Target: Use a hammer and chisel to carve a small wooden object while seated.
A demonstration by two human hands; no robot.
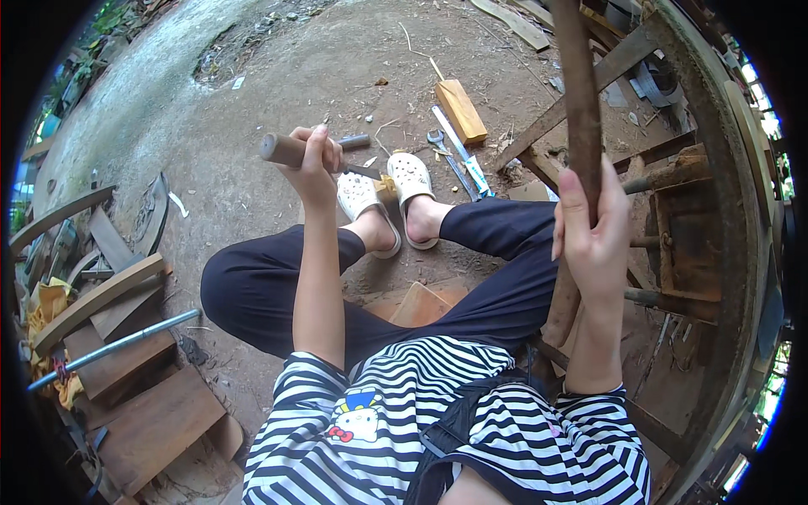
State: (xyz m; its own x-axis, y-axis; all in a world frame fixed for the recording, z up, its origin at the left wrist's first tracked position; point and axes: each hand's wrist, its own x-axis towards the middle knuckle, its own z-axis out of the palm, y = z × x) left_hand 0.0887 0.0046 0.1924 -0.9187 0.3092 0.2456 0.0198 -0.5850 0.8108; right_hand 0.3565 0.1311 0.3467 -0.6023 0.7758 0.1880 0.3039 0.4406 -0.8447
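My left hand (318, 164) is raised over my left leg, its fingers closed round a chisel-like tool. The tool's thick wooden handle (283, 150) sticks out to the left, and its flat dark blade (360, 171) points right, toward my shoes. A short grey cylinder (355, 141) appears just beyond the fingers; I cannot tell whether it is attached. Between the white clogs (407, 175) is a small yellowish wood piece (387, 187), partly hidden. At the right, my right hand (592, 223) is wrapped round a long brown wooden bar (581, 101), which stands nearly upright beside my right knee.
A wooden block (461, 111), a wrench (450, 160) and a blue-and-white strip (463, 151) lie on the ground ahead. Close on the right stands a wooden frame (715, 194) with crossbars. Wood offcuts (160, 421) and a metal rod (118, 347) are piled at the left.
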